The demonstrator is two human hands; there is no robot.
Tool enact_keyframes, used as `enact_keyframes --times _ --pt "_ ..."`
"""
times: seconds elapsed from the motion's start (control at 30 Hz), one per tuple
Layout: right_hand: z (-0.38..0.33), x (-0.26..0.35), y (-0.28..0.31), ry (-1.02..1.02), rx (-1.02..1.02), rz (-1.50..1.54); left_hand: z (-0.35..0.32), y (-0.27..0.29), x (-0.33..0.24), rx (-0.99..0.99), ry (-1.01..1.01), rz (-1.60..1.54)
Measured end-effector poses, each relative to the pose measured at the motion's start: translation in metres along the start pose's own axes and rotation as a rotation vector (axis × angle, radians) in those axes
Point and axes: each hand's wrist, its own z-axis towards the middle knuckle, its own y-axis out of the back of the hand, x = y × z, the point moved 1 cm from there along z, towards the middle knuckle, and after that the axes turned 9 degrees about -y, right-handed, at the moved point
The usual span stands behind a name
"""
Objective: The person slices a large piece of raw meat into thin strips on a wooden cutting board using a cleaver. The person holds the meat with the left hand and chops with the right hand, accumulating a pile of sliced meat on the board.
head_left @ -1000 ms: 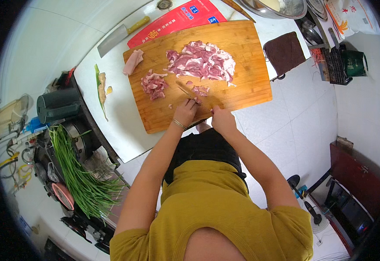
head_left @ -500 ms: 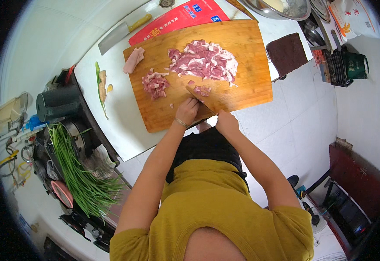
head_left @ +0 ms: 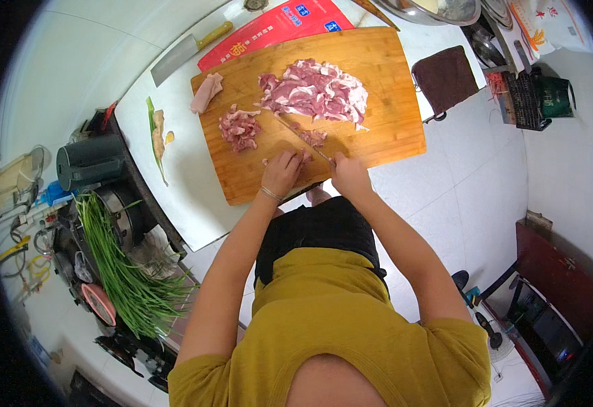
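Observation:
On the wooden cutting board (head_left: 384, 95) near its front edge, my right hand (head_left: 350, 178) grips a knife (head_left: 306, 141), its blade slanting up to the left. To its left, my left hand (head_left: 283, 173) has its fingers curled down over a small piece of raw meat (head_left: 306, 156). Beyond the blade lie a few cut bits of meat (head_left: 314, 137). A large heap of sliced meat (head_left: 317, 95) covers the board's far middle, and a smaller pile of chopped meat (head_left: 238, 127) sits at left. At the board's left edge rests a pale chunk of meat (head_left: 207, 93).
Behind the board lie a cleaver (head_left: 181, 57) with a yellow handle and a red box (head_left: 269, 34). Ginger (head_left: 158, 132) and a green onion stalk (head_left: 151, 112) are at left. A metal bowl (head_left: 469, 13) stands far right, above a brown cloth (head_left: 445, 78). Green chives (head_left: 120, 271) hang at lower left.
The knife has moved up and left, away from my left hand, and its blade shows more. My left hand has drawn back slightly toward me and to the left.

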Motion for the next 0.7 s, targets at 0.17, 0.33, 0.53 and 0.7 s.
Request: enact_keyframes --times 0.17,0.33,0.53,0.7 --pt "-0.016 0.008 -0.012 -0.029 0.058 -0.04 -0.013 -0.015 0.008 0.103 -0.127 0.099" --pt "0.001 0.015 -0.031 -0.016 0.015 -0.095 -0.014 -0.031 0.015 0.088 -0.111 0.084" --pt "-0.009 0.002 -0.025 -0.058 0.039 -0.026 -0.009 -0.031 0.014 0.13 -0.074 0.031" --pt "0.015 0.03 -0.032 0.051 0.035 -0.099 -0.007 -0.029 0.014 0.102 -0.057 0.038"
